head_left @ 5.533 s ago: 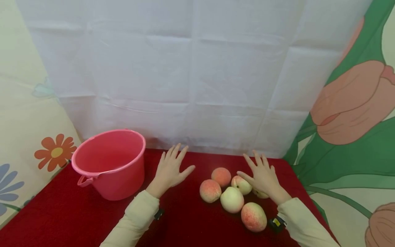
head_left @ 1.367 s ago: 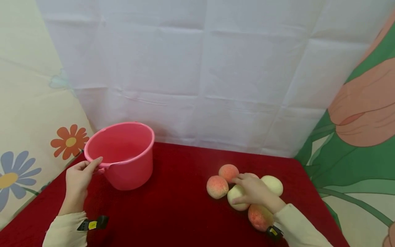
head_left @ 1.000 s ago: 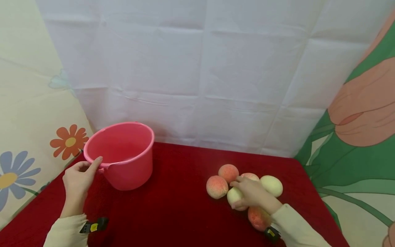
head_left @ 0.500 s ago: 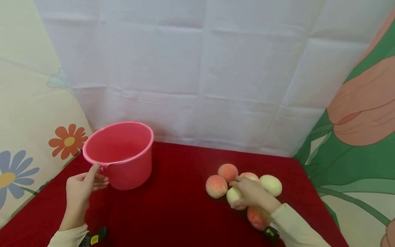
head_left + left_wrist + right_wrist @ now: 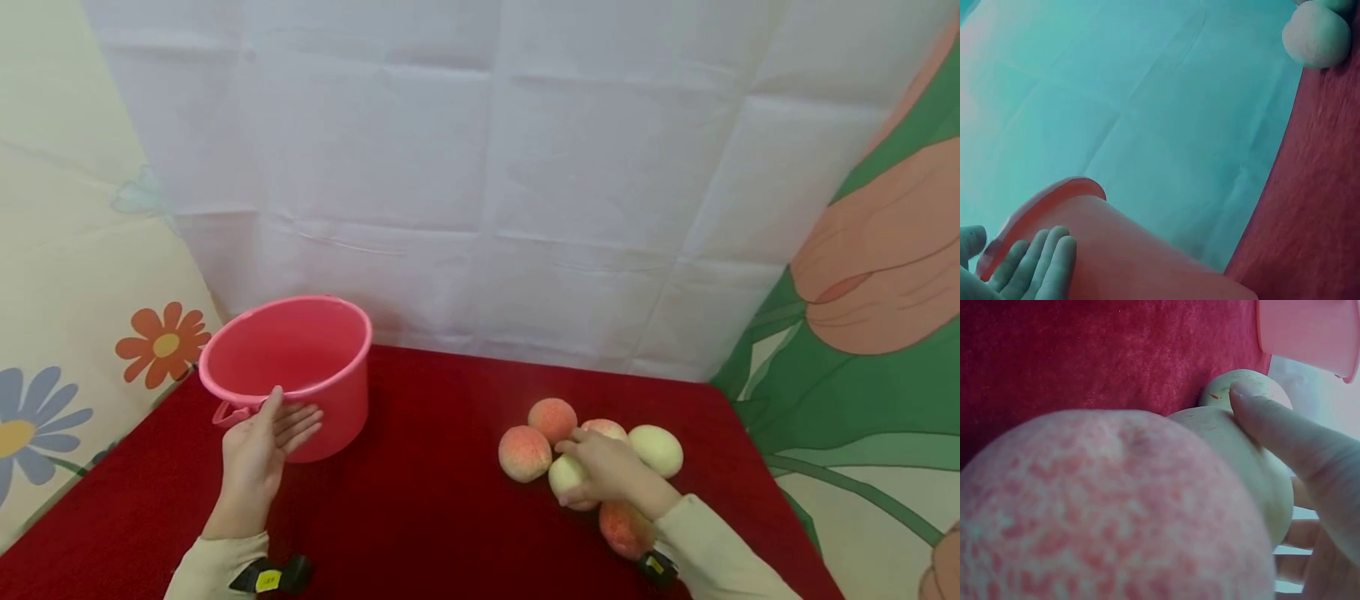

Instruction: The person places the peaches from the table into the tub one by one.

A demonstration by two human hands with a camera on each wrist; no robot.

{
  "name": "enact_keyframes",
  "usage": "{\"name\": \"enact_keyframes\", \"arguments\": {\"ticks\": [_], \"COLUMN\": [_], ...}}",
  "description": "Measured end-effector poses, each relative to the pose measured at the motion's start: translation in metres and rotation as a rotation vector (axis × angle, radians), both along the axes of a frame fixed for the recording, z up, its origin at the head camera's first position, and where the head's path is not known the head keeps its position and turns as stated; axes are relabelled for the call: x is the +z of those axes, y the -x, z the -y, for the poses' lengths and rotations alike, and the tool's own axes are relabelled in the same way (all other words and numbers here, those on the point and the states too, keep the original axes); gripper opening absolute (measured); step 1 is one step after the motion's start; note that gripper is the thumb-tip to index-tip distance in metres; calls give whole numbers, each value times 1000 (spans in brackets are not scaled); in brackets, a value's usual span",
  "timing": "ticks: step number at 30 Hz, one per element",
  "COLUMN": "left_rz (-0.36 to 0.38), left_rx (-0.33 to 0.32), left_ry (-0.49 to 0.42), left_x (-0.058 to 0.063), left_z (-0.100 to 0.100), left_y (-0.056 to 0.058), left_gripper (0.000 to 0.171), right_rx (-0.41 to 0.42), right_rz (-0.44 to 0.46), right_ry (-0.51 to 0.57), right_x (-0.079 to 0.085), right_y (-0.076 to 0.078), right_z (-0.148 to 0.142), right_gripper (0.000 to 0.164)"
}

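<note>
The left hand (image 5: 258, 458), its fingers extended and gripping nothing, is at the near side of the pink bucket (image 5: 341, 421) (whether skin meets plastic, I cannot tell). On the red cloth (image 5: 420, 467), well to the bucket's right, the right hand (image 5: 615, 471) grasps a pale peach (image 5: 566, 472) among five others, a reddish one (image 5: 624, 529) nearest the wrist.
</note>
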State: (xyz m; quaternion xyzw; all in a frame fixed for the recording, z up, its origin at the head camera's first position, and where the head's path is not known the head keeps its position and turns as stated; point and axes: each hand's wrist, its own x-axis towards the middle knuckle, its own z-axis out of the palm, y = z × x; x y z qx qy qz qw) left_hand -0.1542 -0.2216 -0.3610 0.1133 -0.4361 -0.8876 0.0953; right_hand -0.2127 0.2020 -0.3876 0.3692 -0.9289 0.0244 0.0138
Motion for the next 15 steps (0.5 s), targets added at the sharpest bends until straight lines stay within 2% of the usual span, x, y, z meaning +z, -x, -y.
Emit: {"name": "enact_keyframes", "arguments": {"ticks": [4, 8, 15], "left_rz": [10, -40, -81], "left_rx": [5, 2, 119], "left_ry": [28, 57, 153], "left_x": [2, 0, -8], "left_z": [-1, -2, -6], "left_y": [5, 8, 9], "left_gripper": [22, 26, 30], "right_rx": [8, 20, 44], "right_rz": [-4, 1, 6], "right_ry": [1, 7, 13], "right_x": [0, 0, -2], "right_y": [0, 1, 3], "right_z": [1, 2, 3], "right_gripper": [62, 59, 54]}}
